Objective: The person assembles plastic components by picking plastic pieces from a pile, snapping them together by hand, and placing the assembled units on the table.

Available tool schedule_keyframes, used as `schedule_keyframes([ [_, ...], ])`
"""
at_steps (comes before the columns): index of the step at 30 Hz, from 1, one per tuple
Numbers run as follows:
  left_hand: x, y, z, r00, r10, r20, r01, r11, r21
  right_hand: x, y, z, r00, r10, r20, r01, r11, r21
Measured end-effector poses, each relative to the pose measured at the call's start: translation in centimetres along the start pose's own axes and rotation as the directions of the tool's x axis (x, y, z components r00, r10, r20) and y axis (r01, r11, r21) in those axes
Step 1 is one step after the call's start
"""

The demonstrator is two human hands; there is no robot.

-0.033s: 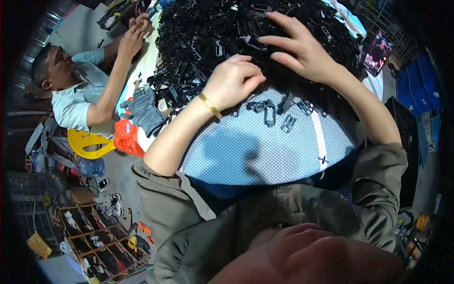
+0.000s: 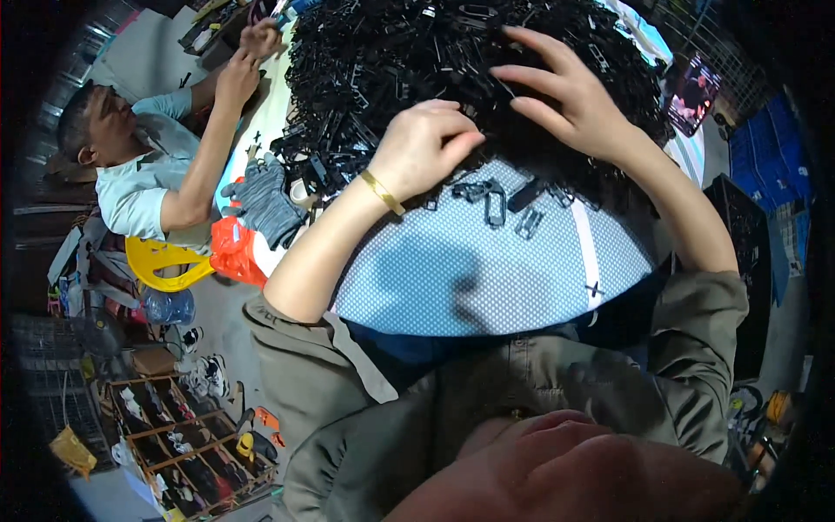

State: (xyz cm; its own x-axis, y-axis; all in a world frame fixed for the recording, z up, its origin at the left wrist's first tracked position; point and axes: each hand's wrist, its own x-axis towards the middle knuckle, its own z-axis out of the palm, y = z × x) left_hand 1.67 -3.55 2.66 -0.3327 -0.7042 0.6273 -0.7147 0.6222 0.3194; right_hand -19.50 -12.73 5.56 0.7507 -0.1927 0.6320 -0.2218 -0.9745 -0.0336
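A heap of small black plastic parts [image 2: 348, 65] covers the far side of the table. At its near edge rests my left hand [image 2: 422, 148], fingers curled under and closed; whatever they hold, if anything, is hidden. My right hand [image 2: 570, 100] hovers over the heap, fingers spread and thumb apart, with nothing visible between them. Several loose parts lie just in front on the patterned blue-white tabletop [image 2: 435, 287], among them a dark rectangular frame [image 2: 495, 207] and a smaller, paler frame [image 2: 529, 224].
Left of the heap, a grey glove [image 2: 265, 204] lies near a red plastic bag [image 2: 233, 248]. A co-worker [image 2: 156, 174] sits at the table's left side, both hands raised over it. A phone [image 2: 695, 96] with a lit screen stands at the right; blue crates [image 2: 765, 157] are beyond.
My right hand has shifted slightly right and down, away from a part near its fingertips. My left hand has barely moved. A dark piece among the loose parts looks slightly shifted.
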Motion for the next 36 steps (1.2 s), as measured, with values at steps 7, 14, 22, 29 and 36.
schedule_keyframes([
  [7,0.1,0.2,-0.3,0.960,-0.239,-0.147,0.253,0.963,0.089,-9.9,-8.4,-2.0,0.922,-0.029,0.386,0.015,0.999,0.039],
  [14,0.9,0.3,2.7,0.989,-0.139,-0.046,0.146,0.935,0.324,-10.3,-1.7,0.4,0.983,-0.017,0.184,0.028,0.998,-0.060],
  [22,1.3,0.2,4.4,0.964,-0.231,-0.132,0.266,0.817,0.511,-9.6,-2.0,1.0,0.998,0.062,0.023,-0.057,0.982,-0.180],
  [29,3.3,-0.1,5.5,0.946,-0.322,-0.040,0.303,0.831,0.468,-9.7,-7.9,0.6,0.994,0.093,0.058,-0.095,0.995,0.038],
  [36,1.8,2.4,5.1,0.982,-0.060,-0.178,0.127,0.911,0.393,-10.8,-7.2,-0.3,0.975,0.190,0.114,-0.185,0.981,-0.059],
])
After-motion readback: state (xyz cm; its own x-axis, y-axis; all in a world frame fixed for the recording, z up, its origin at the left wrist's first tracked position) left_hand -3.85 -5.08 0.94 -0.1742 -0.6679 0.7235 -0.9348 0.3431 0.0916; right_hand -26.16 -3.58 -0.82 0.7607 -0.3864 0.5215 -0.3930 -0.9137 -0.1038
